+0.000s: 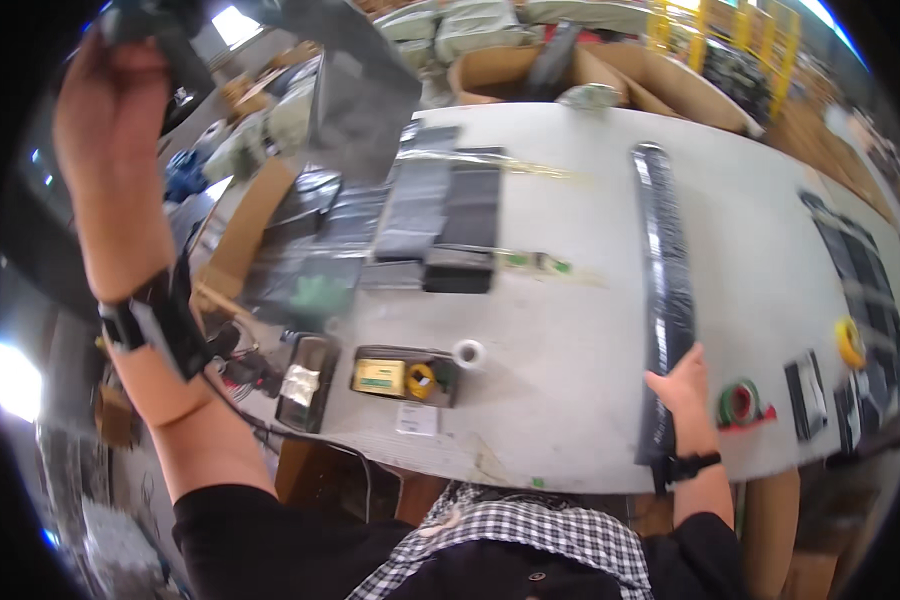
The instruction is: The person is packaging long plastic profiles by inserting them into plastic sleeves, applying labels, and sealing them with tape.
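Note:
My left hand (pixel 115 105) is raised high at the upper left, with its fingers closed on a dark grey plastic sheet (pixel 360 100) that hangs and spreads out to the right, blurred by motion. My right hand (pixel 682 385) grips the near part of a long, narrow package in shiny black plastic (pixel 660 250), thumb on its left side. The package lies lengthwise on the white table (pixel 570 340), its near end close to the table's front edge.
Flat grey plastic bags (pixel 415 205) lie taped at the left. Nearer are a tray (pixel 450 365) with a yellow box, a white roll (pixel 468 353) and a dark tray (pixel 308 385). Right stand a green tape roll (pixel 738 402) and yellow tape (pixel 850 343). Cardboard boxes (pixel 490 75) stand behind.

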`<action>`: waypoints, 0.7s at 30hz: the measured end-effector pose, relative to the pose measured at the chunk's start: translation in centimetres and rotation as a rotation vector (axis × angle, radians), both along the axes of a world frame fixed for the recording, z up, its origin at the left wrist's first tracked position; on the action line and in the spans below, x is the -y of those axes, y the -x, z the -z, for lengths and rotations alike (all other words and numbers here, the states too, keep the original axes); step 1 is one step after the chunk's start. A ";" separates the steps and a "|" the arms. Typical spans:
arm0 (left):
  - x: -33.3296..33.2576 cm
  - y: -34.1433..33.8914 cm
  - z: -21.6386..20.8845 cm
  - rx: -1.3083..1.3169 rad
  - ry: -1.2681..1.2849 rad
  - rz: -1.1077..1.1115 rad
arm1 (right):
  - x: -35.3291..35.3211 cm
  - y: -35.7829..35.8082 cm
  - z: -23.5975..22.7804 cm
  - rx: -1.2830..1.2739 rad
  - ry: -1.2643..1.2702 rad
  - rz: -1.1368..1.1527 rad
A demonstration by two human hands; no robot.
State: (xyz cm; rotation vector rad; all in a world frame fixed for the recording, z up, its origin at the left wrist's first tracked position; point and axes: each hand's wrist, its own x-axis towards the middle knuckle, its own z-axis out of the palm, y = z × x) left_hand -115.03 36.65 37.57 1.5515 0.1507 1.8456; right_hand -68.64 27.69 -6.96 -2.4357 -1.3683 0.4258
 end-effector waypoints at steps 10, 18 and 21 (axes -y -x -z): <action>0.7 -13.9 27.3 -0.456 0.376 -0.303 | 15.9 -2.5 -0.5 -0.052 -0.027 -0.130; 15.8 -30.2 37.9 -0.144 1.195 0.585 | 10.9 0.0 -6.4 -1.428 -0.496 0.083; 16.5 -30.7 40.2 -0.258 1.144 0.629 | 8.3 -1.0 -3.9 -1.360 -0.686 -0.087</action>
